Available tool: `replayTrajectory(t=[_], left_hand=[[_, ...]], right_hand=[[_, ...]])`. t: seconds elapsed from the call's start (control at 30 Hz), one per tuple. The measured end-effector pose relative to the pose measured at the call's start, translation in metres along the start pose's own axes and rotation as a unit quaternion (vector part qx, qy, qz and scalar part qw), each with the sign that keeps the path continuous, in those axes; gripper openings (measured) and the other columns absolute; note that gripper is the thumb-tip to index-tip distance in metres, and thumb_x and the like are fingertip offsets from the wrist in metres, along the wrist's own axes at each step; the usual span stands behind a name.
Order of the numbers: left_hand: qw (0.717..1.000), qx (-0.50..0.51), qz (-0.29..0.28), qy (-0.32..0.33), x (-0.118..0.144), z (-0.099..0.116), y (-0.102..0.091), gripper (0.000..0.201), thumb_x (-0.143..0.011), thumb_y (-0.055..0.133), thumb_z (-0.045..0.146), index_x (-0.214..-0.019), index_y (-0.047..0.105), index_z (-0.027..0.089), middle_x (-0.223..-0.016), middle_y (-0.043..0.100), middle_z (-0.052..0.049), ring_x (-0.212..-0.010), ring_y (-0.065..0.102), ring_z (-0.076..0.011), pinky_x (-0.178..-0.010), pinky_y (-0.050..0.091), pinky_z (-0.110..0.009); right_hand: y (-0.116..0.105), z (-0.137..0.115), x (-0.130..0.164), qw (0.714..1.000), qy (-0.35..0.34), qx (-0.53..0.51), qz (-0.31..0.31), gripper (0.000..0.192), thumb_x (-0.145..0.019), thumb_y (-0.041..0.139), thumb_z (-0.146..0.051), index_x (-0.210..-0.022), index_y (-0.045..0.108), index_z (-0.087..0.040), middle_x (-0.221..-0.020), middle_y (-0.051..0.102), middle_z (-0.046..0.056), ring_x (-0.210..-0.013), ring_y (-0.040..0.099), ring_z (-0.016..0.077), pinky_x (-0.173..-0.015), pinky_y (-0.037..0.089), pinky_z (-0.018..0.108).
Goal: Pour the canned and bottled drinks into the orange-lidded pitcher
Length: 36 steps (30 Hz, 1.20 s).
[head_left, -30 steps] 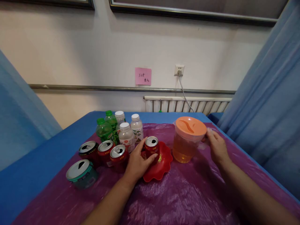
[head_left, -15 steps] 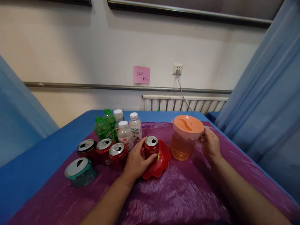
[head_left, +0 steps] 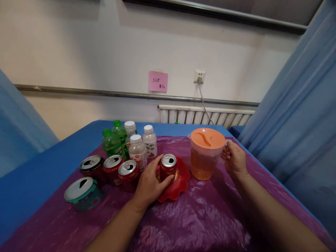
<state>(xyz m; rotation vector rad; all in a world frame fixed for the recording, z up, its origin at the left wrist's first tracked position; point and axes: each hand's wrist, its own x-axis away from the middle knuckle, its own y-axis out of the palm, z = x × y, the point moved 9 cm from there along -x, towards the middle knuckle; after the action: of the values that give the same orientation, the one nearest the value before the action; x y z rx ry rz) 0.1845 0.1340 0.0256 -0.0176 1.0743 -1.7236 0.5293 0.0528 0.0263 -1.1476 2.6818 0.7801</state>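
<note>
Currently, a red can [head_left: 167, 169] is clasped between the thumb and fingers of the left hand [head_left: 149, 183]; it is stood upright in a scalloped red dish [head_left: 182, 185], its opened top facing up. Well apart from that, the right hand [head_left: 235, 159] is curled closed at the handle of a clear pitcher [head_left: 202, 164], the grip itself being mostly hidden by the fingers. The pitcher is partly filled with amber liquid, covered by an orange lid [head_left: 214, 138] and set just beside the dish on a purple sheet [head_left: 204, 217]. Beyond the left hand, three other cans [head_left: 128, 180] and a teal can [head_left: 88, 199] are grouped near two green-capped bottles [head_left: 111, 145] and three white-capped bottles [head_left: 138, 154].
</note>
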Motion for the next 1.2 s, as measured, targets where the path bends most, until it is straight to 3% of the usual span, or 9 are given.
replayTrajectory(t=[0.53,0.97,1.2], left_hand=[[1.0,0.006,-0.01,0.002,0.0,0.002,0.003,0.072,-0.081,0.076,0.039,-0.145,0.051,0.02,-0.142,0.064,-0.016,-0.131,0.061,-0.0341,-0.113,0.048,-0.053],[1.0,0.026,-0.008,0.01,0.005,0.005,-0.004,0.066,-0.081,0.077,0.035,-0.142,0.054,0.021,-0.142,0.063,-0.015,-0.131,0.061,-0.0327,-0.113,0.049,-0.05],[0.999,0.043,-0.002,0.029,0.012,0.01,-0.006,0.071,-0.084,0.076,0.039,-0.147,0.05,0.021,-0.143,0.063,-0.015,-0.132,0.061,-0.033,-0.114,0.048,-0.05]], right_hand=[[0.015,-0.042,-0.022,1.0,-0.019,-0.018,-0.007,0.056,-0.071,0.086,-0.061,-0.061,0.047,-0.021,-0.052,0.036,-0.01,-0.04,0.025,0.0031,-0.037,0.019,0.019],[0.048,-0.027,-0.006,0.997,0.012,-0.03,-0.074,0.055,-0.07,0.087,-0.059,-0.057,0.051,-0.02,-0.049,0.033,-0.01,-0.041,0.022,0.0037,-0.039,0.018,0.02],[0.048,-0.023,-0.006,0.994,0.022,-0.007,-0.109,0.051,-0.071,0.087,-0.057,-0.056,0.054,-0.02,-0.05,0.036,-0.007,-0.042,0.023,0.005,-0.04,0.019,0.021]])
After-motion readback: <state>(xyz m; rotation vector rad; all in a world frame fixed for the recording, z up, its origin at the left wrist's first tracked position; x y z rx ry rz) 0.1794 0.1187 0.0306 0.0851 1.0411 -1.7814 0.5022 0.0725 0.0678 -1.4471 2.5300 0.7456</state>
